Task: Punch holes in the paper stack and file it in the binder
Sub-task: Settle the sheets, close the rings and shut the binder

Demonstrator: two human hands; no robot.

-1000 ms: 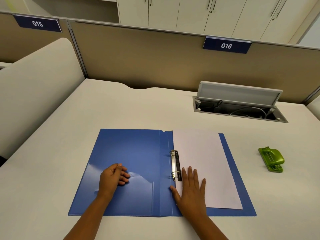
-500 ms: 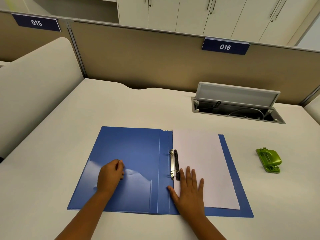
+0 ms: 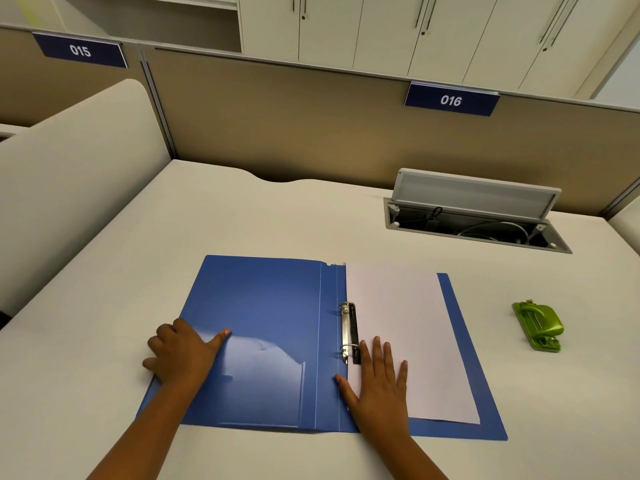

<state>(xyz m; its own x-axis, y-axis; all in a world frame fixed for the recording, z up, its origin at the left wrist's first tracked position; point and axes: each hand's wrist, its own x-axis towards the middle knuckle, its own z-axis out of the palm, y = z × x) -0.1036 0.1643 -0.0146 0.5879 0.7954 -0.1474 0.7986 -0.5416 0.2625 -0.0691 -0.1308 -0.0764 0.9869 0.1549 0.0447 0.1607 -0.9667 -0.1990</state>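
Note:
A blue binder (image 3: 270, 306) lies open flat on the desk. The white paper stack (image 3: 412, 327) rests on its right half, threaded on the metal ring clip (image 3: 348, 332) by the spine. My right hand (image 3: 381, 382) presses flat on the paper's near left corner, fingers spread. My left hand (image 3: 183, 358) sits at the outer left edge of the left cover, thumb on top of the cover and fingers curled over the edge. The green hole punch (image 3: 540, 325) stands alone on the desk to the right, away from both hands.
An open cable box (image 3: 478, 233) with its lid raised is sunk into the desk at the back right. A tan partition (image 3: 311, 116) runs along the desk's far edge and a curved divider (image 3: 69, 174) on the left.
My left hand has slid left across the cover to its outer edge, and its fingers now wrap over that edge. The right hand has stayed on the paper.

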